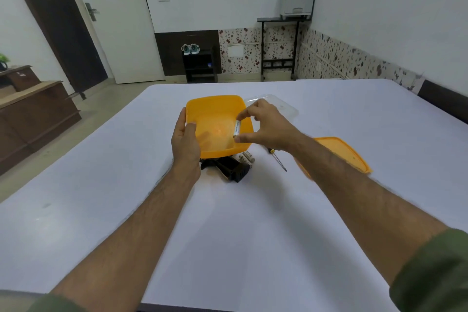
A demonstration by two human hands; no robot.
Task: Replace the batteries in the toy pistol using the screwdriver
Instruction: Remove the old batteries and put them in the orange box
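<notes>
My left hand (184, 137) grips the left rim of an orange plastic box (215, 111), holding it tilted above the table. My right hand (263, 125) pinches a white battery (237, 129) between thumb and fingers, over the inside of the box at its right wall. Under the box lies the black toy pistol (228, 167), partly hidden by it. Two white batteries (247, 157) lie side by side just right of the pistol. The screwdriver (278, 159), thin with a yellow-and-black handle end, lies on the table below my right wrist.
An orange lid (352, 154) lies on the white table (253, 235) under my right forearm. A clear plastic container (283, 106) sits behind the orange box. Beyond the table are a door, a shoe rack and a small stand with a printer.
</notes>
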